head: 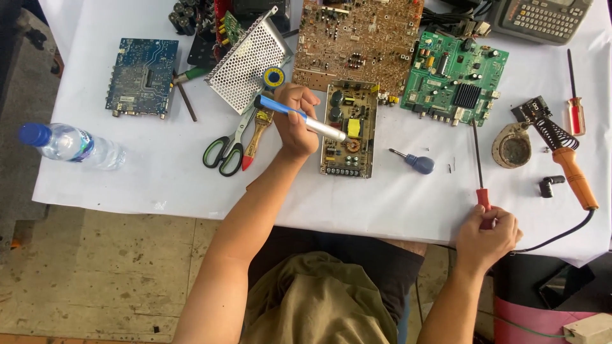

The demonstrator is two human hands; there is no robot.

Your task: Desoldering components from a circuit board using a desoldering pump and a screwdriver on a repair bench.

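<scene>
Desoldering pump [299,118]: a blue-and-silver tube, held slantwise in the left hand [295,121], silver tip down and blue plunger end up and away from the board.
Left grip: fingers closed round the pump's middle, thumb side towards the plunger, seemingly so the tip can be aimed while the plunger stays in reach.
Power supply board [349,129]: lies flat in its open metal tray right under the pump tip; the tip meets its upper middle, beside the yellow transformer.
Long screwdriver [479,167]: red handle, thin dark shaft pointing away from the body towards the green circuit board [455,78].
Right grip: the right hand [487,233] is closed over the red handle at the table's near edge, well apart from the left hand's work; the shaft lies on the cloth.
Left of the pump hand: scissors [226,148] with green handles and a small brush [257,136], just beside the wrist.
Beyond the pump hand: a perforated metal cover [245,58], tilted, and a brown circuit board [357,39].
Between the hands: a stubby blue screwdriver [414,161].
Right of the screwdriver hand: an orange-handled soldering iron [569,163], its hot end resting in a coiled stand, off the cloth.
</scene>
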